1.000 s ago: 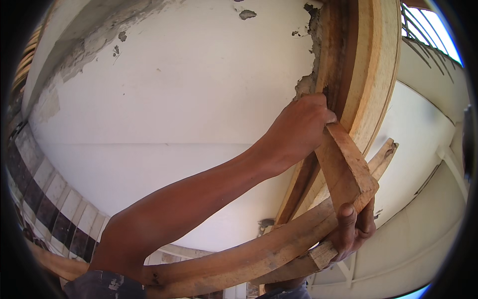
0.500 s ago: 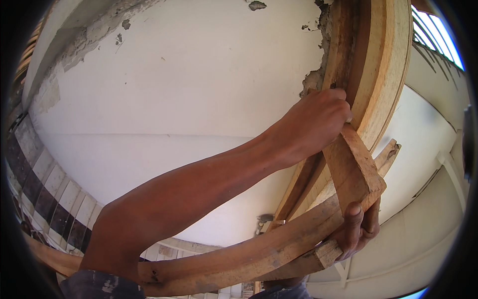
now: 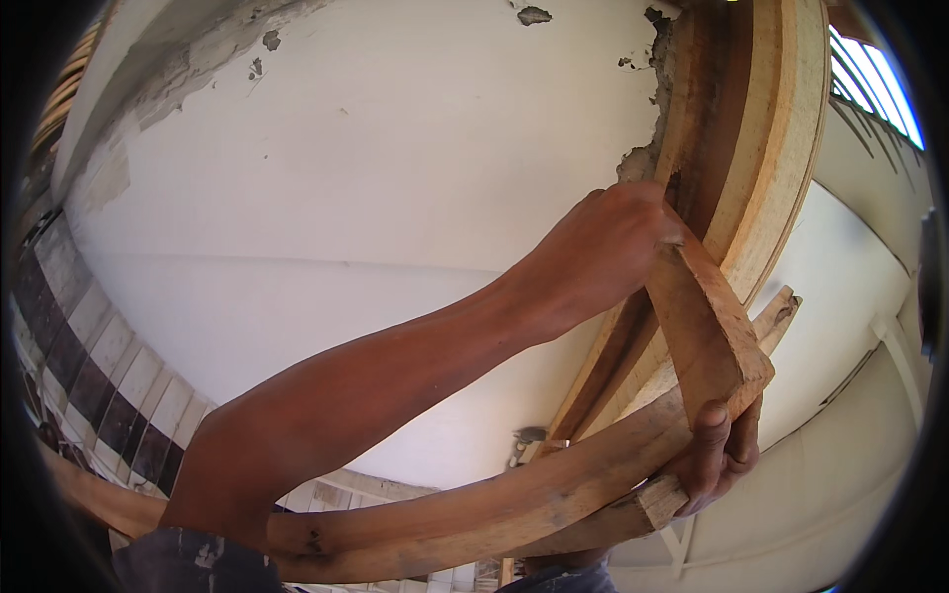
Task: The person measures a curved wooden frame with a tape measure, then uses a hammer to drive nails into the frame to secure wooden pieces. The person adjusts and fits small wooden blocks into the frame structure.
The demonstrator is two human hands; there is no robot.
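A short, rough-sawn wooden block [image 3: 697, 316] slants against the tall wooden frame [image 3: 761, 128] at the wall's edge. My left hand [image 3: 638, 227] is closed round the block's upper end, close to the frame; its fingertips are hidden. At the lower end, my right hand [image 3: 717, 460] grips the same block from below, thumb on the near side and fingers behind. A long wooden beam [image 3: 474, 504] crosses from lower left to just behind the block. The cut end of another wooden piece [image 3: 613, 519] lies by my right palm.
A white wall [image 3: 376, 148] with chipped plaster fills the middle. Black and white tiles [image 3: 124, 425] run along the left. Another stick of wood [image 3: 776, 316] pokes out behind the block, and a small metal fitting [image 3: 529, 440] sits low by the frame.
The view has shifted slightly. My left hand has moved a little left and turned, so more of the block's upper end shows beside it. My right hand keeps its hold.
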